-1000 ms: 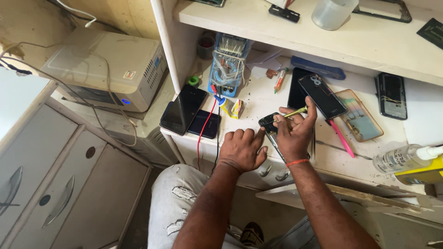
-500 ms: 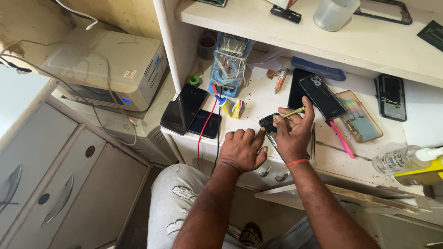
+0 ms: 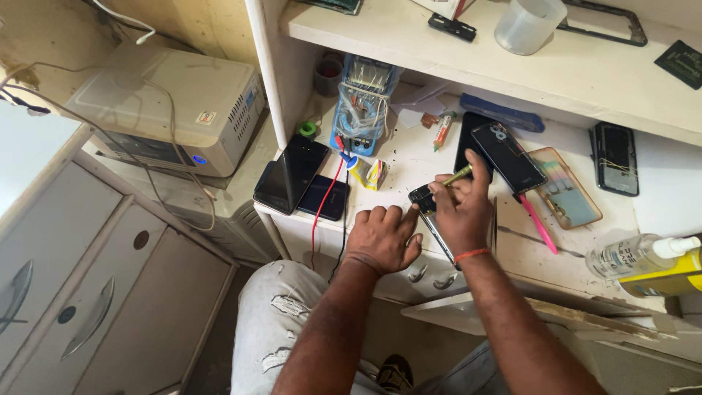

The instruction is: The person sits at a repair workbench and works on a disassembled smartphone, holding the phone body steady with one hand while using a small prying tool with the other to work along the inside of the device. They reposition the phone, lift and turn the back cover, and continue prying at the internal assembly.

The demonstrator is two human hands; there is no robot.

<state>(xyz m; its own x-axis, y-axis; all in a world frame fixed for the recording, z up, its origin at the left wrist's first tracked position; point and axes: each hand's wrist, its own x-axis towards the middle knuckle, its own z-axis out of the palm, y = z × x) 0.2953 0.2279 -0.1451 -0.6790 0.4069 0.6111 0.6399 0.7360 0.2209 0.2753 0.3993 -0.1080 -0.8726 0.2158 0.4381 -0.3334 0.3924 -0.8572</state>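
Small dark phone (image 3: 422, 196) pinned near bench edge (image 3: 409, 281) by flat left hand (image 3: 384, 238); thin green tool (image 3: 458, 175) pinched in right hand (image 3: 461, 212); clutter crowded close.

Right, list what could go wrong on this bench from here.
1. The right hand works a thin green-handled tool on the small dark phone, braced only by the left hand; a slip could gouge it or a finger.
2. Two dark phones overhang the desk's left edge and might get knocked off.
3. The red and black probe leads from the blue multimeter trail over the edge by the knee and could snag.
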